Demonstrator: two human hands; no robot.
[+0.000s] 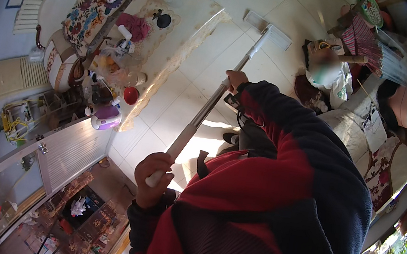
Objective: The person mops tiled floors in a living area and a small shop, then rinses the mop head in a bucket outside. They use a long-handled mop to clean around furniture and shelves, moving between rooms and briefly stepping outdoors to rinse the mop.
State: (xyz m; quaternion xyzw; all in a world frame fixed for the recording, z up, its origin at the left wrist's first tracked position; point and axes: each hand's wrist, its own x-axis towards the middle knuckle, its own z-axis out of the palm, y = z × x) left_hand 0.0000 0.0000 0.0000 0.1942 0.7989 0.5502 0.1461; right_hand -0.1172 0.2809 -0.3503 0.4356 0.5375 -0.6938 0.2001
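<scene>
the person is holding a long flat mop (pixel 180 142) with both hands. the left hand (pixel 153 174) is closing its grip around the pale end of the handle, close to the body, probably giving leverage from there. the right hand (pixel 235 81) is wrapping its grip around the pole farther along, likely steadying and steering it; neither grip is standing wide. the mop head (pixel 275 34) is resting on the tiled floor (pixel 182 90), beyond the far right corner of the cloth-covered desk (pixel 195 20). the pole is slanting beside the desk's right edge, seemingly running along the open tiles. a red bowl (pixel 131 95) is sitting near that edge, and a purple and white container (pixel 106 116) is standing by the near right corner, perhaps staying within easy reach.
</scene>
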